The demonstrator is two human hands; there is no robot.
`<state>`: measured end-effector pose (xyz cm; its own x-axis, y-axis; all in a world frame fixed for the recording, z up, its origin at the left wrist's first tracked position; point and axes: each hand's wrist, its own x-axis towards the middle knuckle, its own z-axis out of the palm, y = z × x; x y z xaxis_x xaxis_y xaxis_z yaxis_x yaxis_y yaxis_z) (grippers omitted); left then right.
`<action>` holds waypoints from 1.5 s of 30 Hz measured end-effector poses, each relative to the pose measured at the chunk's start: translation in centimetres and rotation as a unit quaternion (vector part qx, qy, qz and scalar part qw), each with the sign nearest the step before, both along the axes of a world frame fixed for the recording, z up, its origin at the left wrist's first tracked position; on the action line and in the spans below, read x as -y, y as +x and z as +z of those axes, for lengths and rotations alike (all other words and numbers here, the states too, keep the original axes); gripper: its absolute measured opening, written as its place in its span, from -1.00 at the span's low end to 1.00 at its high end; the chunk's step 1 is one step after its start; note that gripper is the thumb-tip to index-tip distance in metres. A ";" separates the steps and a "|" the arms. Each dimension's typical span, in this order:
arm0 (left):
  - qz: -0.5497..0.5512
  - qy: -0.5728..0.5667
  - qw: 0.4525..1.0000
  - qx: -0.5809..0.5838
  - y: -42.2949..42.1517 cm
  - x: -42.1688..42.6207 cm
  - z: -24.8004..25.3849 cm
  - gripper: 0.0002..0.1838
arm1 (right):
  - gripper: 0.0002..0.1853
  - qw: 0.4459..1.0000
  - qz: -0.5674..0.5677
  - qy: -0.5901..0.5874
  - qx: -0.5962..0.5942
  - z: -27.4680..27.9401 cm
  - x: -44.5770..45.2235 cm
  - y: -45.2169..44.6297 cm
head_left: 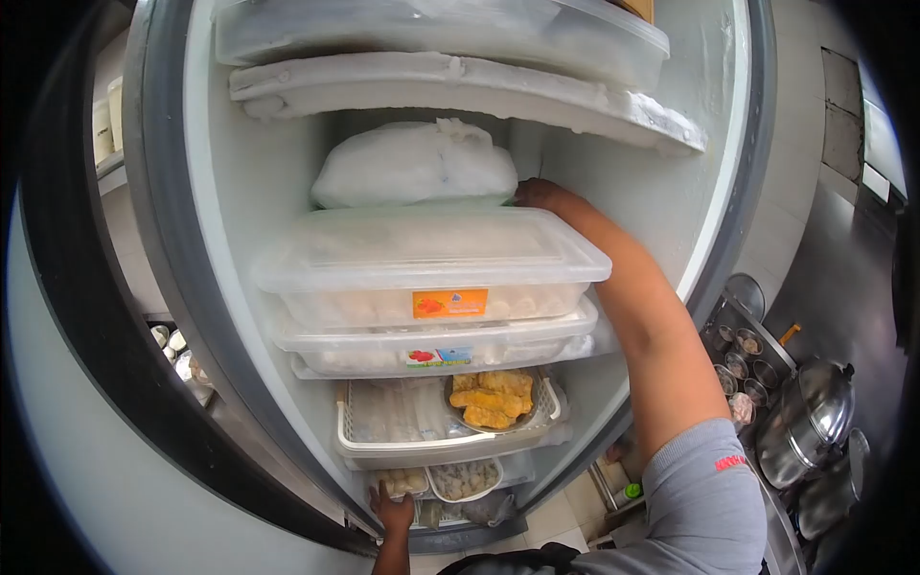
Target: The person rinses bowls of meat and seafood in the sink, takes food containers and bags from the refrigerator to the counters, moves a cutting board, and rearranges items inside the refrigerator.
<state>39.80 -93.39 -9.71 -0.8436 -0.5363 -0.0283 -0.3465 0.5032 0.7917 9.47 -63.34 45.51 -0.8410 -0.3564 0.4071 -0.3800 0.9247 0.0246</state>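
Head: R hand (539, 193) part-hidden by bag (417, 166), L hand (392, 509) at btm tray (425, 490), grips unclear

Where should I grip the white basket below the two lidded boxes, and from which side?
Come from the open front and take the white basket by its front rim, ideally one hand near each corner. The rim faces out, while the lidded boxes close above seem to leave little room from the top. Keep it level, as orange pieces sit toward its right end.

A commercial kitchen — packed freezer (460, 326), steel pots (805, 407).
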 end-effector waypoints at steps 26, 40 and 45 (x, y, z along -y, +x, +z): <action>0.008 0.228 0.971 -0.071 4.0 3.2 -2.3 -0.77 | -0.59 0.986 -0.053 -0.158 -0.020 -2.7 1.8 -3.4; -0.050 0.097 0.994 -0.012 5.1 3.6 0.9 -0.63 | -0.74 0.972 0.055 -0.149 -0.174 -4.0 0.7 -4.7; -0.074 0.064 0.995 -0.019 4.6 4.4 -3.4 -0.65 | -0.70 0.972 0.077 -0.162 -0.153 -2.3 1.8 -2.8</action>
